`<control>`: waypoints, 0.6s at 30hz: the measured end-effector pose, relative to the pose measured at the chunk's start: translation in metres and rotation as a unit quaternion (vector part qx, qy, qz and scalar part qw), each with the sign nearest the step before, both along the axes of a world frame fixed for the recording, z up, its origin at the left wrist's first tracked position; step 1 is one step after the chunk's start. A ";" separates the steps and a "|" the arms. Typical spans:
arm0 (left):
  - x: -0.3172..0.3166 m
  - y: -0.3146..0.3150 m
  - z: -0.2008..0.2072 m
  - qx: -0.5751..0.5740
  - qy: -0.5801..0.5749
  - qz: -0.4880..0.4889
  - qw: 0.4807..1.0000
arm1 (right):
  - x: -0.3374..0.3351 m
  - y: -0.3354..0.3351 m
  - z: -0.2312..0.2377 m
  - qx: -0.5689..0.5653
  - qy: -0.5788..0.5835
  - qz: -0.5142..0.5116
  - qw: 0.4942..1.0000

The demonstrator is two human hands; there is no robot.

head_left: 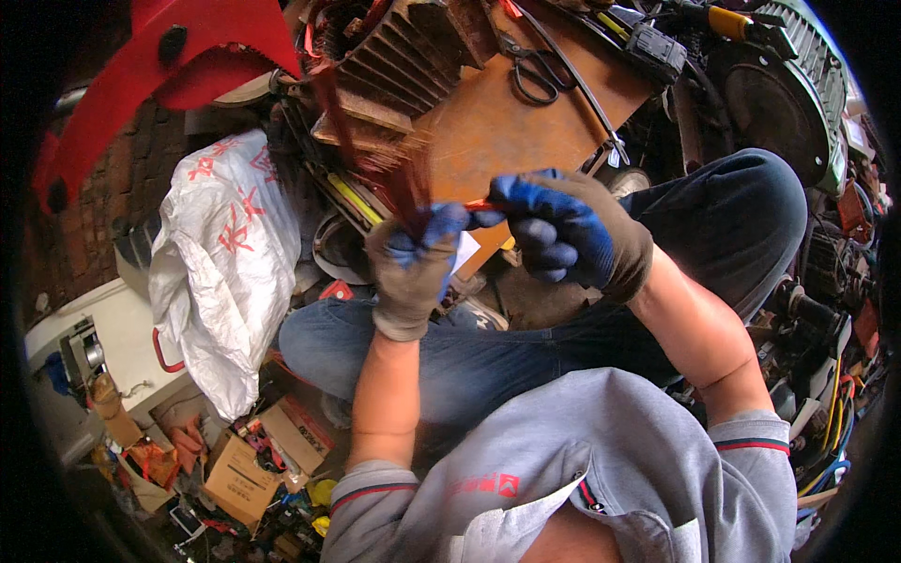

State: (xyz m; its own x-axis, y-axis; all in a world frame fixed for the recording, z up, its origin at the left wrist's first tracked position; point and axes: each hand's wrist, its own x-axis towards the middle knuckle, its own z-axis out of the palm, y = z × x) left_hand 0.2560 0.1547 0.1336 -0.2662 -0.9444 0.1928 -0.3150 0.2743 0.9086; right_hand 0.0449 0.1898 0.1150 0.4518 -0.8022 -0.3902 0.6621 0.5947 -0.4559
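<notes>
Both my hands wear brown gloves with blue-coated fingers. My left hand (410, 267) is closed around a bundle of thin dark-red strands (409, 188), which look like wire and are smeared by motion. The bundle fans out upward beyond the fist. Close by on the right, my right hand (572, 230) has its fingers curled, the thumb and forefinger pinching a thin orange-red strand (478, 205) that spans the short gap to the left hand. Beyond the hands lies a brown board (488, 127), with black-handled scissors (537, 77) on it.
A rusty finned metal housing (399, 70) sits at the board's far left. A thin metal bar (584, 86) crosses its right side. Left are a white sack (225, 263) and a red curved saw-like part (178, 47). Cardboard boxes (241, 479) lie lower left; tangled scrap fills the right.
</notes>
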 end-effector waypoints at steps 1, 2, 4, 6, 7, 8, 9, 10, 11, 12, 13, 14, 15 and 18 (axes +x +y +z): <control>0.007 -0.005 0.002 0.143 0.078 0.015 0.987 | -0.003 0.001 0.003 -0.043 0.130 -0.039 0.990; 0.013 -0.008 0.004 0.276 0.158 0.034 0.948 | -0.004 0.000 0.005 -0.127 0.255 -0.086 0.955; 0.019 -0.015 0.003 0.326 0.222 0.004 0.919 | -0.008 -0.005 0.008 -0.387 0.455 -0.143 0.789; 0.023 -0.018 0.001 0.399 0.240 -0.028 0.884 | -0.009 -0.010 0.008 -0.496 0.576 -0.091 0.644; 0.021 -0.018 0.000 0.403 0.239 -0.014 0.883 | -0.009 -0.012 0.007 -0.513 0.583 -0.083 0.625; 0.018 -0.018 -0.003 0.403 0.239 0.000 0.884 | -0.007 -0.011 0.005 -0.507 0.603 -0.065 0.613; 0.016 -0.016 -0.004 0.403 0.238 0.015 0.884 | -0.004 -0.012 0.003 -0.527 0.570 -0.116 0.620; 0.013 -0.014 -0.004 0.402 0.238 0.031 0.884 | -0.001 -0.009 0.001 -0.440 0.499 -0.099 0.740; 0.014 -0.014 -0.002 0.387 0.217 -0.008 0.896 | 0.003 -0.005 -0.001 -0.332 0.423 -0.077 0.840; 0.011 -0.011 -0.003 0.359 0.194 -0.011 0.913 | 0.005 -0.005 -0.003 -0.221 0.330 -0.023 0.918; 0.009 -0.009 -0.003 0.318 0.173 -0.009 0.932 | 0.008 -0.002 -0.004 -0.003 0.123 -0.027 0.992; 0.008 -0.007 -0.003 0.278 0.149 -0.006 0.949 | 0.008 -0.005 -0.006 0.027 -0.132 0.041 0.990; 0.008 -0.006 -0.002 0.274 0.158 0.001 0.949 | 0.009 -0.004 -0.006 0.033 -0.170 0.041 0.984; 0.009 -0.006 0.000 0.261 0.188 0.026 0.947 | 0.006 -0.005 -0.003 -0.077 0.133 -0.052 0.987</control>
